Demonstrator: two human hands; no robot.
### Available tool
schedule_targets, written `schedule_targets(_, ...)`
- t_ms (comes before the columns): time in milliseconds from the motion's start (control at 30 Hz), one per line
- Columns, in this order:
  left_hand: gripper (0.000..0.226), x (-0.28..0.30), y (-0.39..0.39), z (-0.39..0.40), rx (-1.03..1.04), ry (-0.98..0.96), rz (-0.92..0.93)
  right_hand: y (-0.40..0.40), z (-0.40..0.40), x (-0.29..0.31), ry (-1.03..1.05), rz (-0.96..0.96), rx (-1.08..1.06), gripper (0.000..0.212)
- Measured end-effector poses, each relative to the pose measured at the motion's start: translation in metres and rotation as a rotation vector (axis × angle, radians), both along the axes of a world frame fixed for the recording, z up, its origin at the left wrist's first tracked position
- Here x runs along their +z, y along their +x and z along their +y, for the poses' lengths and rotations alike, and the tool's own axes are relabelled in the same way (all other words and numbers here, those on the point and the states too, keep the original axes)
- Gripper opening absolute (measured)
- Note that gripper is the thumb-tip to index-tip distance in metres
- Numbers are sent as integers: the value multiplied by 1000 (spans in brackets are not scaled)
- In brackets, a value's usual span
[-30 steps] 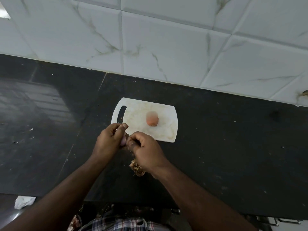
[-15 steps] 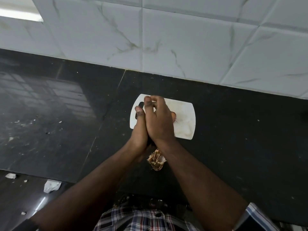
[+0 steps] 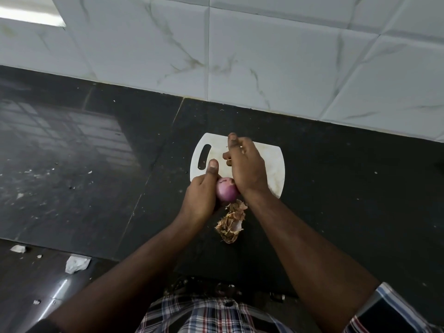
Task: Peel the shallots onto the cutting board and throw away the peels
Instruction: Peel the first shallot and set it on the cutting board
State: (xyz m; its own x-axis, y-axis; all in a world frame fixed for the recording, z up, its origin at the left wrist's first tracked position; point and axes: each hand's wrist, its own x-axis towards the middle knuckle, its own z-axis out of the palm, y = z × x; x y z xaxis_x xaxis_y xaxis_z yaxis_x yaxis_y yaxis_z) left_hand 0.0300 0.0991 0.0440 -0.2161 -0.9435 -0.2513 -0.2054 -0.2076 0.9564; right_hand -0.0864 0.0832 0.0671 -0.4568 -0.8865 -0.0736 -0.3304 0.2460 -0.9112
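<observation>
My left hand [image 3: 201, 198] grips a purple peeled shallot [image 3: 225, 190] just over the near left edge of the white cutting board [image 3: 274, 164]. My right hand [image 3: 245, 164] hovers over the board, touching the shallot's right side, its fingers pinched on a small flake of skin. A heap of brown peels [image 3: 231, 223] lies on the black counter below the hands. The shallot seen earlier on the board is hidden behind my right hand.
The black stone counter [image 3: 336, 200] stretches left and right, backed by a white marble-tiled wall [image 3: 264, 56]. White scraps [image 3: 77, 263] lie on the dark floor at lower left. My checked shirt fills the bottom edge.
Both hands went forward over the board, then drew apart a little. The purple shallot now shows between them, and my right hand lifted with a bit of skin.
</observation>
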Motion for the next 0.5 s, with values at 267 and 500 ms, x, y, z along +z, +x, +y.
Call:
schedule_targets(267, 78, 16, -8, 5, -121, 169, 219, 4, 2, -2, -58, 112, -74, 35)
schedule_targets(500, 95, 8, -9, 3, -35, 13, 126, 18, 5, 14, 34, 101, 127, 36)
